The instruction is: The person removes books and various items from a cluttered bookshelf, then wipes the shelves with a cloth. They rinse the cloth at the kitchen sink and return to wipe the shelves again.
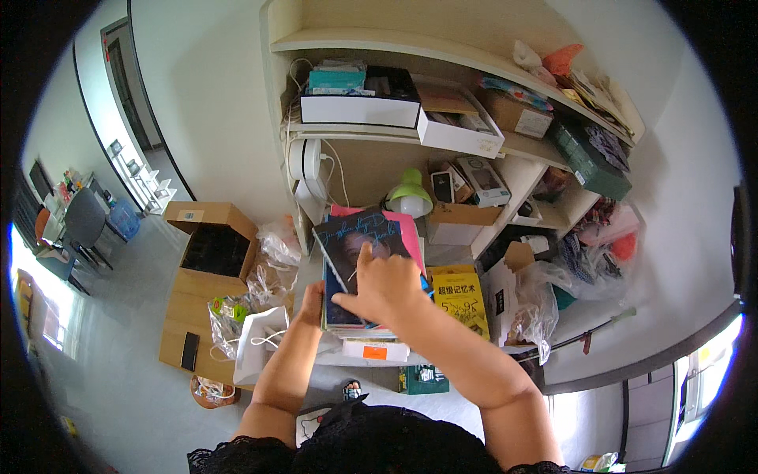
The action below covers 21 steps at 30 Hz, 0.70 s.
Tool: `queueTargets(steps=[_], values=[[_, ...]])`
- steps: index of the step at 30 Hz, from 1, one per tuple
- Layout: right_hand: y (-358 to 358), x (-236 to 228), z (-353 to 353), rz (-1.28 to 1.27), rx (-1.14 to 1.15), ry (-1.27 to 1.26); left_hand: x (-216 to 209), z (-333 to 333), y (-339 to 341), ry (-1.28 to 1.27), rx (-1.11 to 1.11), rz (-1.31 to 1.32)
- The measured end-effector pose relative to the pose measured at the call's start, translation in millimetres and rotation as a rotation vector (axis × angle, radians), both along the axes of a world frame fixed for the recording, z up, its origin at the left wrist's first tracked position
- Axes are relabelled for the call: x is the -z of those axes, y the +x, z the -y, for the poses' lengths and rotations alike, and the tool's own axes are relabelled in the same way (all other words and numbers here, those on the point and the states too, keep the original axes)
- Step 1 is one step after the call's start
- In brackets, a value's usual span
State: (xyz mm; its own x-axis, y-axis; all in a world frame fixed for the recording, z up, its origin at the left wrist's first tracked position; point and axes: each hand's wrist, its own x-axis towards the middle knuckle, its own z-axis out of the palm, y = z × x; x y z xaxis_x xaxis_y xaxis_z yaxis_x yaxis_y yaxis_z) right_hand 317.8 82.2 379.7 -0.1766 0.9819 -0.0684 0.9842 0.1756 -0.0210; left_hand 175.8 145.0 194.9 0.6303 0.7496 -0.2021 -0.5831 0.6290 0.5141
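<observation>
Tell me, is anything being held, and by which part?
The left hand touches the left edge of the book stack; the right hand lies over the dark booklet. Whether either grips cannot be told.

L grip (pixel 311 305) partly hidden by bk stack (pixel 339 315)

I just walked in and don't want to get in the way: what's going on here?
A person at a shelf unit is handling a stack of books. The left hand is at the stack's left edge; the right hand is over the dark booklet on top, index finger and thumb spread. Whether it grips it is hard to tell. A pink booklet shows behind it. The yellow book is right of the stack, and a green desk lamp is behind.
</observation>
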Motion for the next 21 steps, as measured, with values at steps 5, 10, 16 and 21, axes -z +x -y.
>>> queueTargets(steps=[5, 10, 16, 21], values=[[-7, 32, 5, 0.035, 0.001, 0.145, -14, -4, -5, 0.137, -0.094, -0.486], [-1, 35, 11, 0.007, -0.029, 0.241, 32, -14, -20, 0.218, -0.178, -0.65], [11, 49, 23, 0.034, -0.057, 0.284, 3, 19, 5, 0.2, -0.37, -0.648], [20, 55, 38, 0.024, -0.043, 0.375, 16, 20, -4, 0.455, -0.261, -0.887]])
